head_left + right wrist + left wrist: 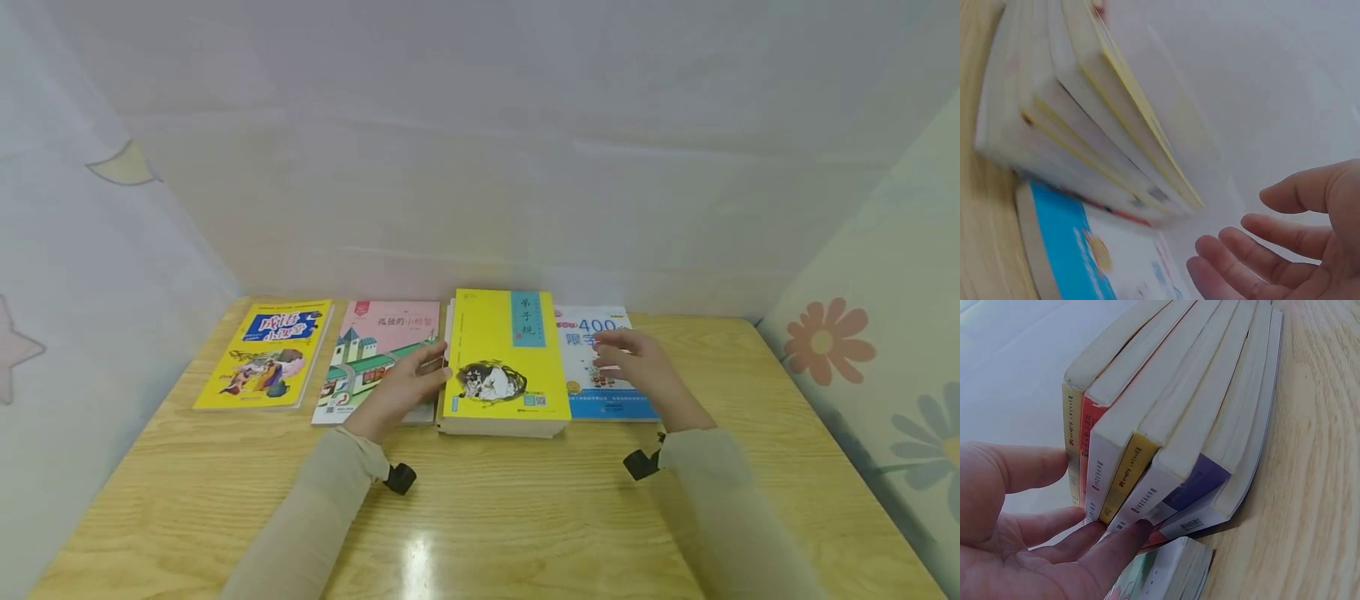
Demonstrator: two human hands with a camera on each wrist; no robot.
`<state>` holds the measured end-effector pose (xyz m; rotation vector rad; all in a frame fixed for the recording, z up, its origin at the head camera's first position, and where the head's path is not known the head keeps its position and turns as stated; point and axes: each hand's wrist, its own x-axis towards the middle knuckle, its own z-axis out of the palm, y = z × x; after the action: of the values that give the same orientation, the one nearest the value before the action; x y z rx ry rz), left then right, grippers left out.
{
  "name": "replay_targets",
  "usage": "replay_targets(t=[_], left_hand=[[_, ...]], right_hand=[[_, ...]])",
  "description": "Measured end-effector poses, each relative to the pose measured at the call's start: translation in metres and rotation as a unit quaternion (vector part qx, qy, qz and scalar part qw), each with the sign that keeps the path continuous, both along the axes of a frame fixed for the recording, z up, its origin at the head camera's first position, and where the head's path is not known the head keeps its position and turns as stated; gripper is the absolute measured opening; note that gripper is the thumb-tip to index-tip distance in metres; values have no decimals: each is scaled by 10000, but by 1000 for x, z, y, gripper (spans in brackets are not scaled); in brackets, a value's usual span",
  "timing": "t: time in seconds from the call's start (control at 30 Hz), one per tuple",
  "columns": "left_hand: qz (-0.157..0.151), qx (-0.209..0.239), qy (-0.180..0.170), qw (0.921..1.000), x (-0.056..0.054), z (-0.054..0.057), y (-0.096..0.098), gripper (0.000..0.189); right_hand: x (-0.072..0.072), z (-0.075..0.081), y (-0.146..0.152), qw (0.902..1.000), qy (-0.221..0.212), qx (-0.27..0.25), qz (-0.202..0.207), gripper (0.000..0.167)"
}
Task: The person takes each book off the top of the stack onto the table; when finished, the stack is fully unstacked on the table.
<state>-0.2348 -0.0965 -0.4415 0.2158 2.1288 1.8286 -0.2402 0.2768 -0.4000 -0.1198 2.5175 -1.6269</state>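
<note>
A tall stack of books stands in the middle of the table, topped by a yellow book with an ink drawing. My left hand touches the stack's left side. In the left wrist view its fingers lie nearly straight against the spines of several books, with the thumb near the top one. My right hand is over the white and blue book to the right of the stack. The right wrist view shows its fingers loosely spread, apart from the stack's page edges and holding nothing.
Left of the stack lies a pink book with a train picture, and farther left a yellow book with a blue title. All rest on a wooden table. A pale cloth wall rises behind, with side walls left and right.
</note>
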Motion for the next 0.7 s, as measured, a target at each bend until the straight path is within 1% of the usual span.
replay_targets(t=[0.07, 0.23, 0.3, 0.37, 0.57, 0.7], left_hand=[[-3, 19, 30, 10000, -1, 0, 0, 67], [39, -12, 26, 10000, -1, -1, 1, 66], [39, 12, 18, 10000, -1, -2, 1, 66], [41, 57, 0, 10000, -1, -3, 1, 66], [98, 35, 0, 9999, 0, -3, 2, 65], [157, 46, -28, 9999, 0, -1, 1, 64]], right_hand=[[-4, -4, -13, 9999, -122, -80, 77, 51], [-12, -17, -40, 9976, -658, -129, 173, 68], [-14, -21, -48, 9959, -853, -220, 214, 71], [-16, -24, -54, 9948, -958, -312, 172, 71], [-18, -30, -60, 9952, -917, -346, -72, 67], [-18, -31, -60, 9945, -944, -438, -95, 66]])
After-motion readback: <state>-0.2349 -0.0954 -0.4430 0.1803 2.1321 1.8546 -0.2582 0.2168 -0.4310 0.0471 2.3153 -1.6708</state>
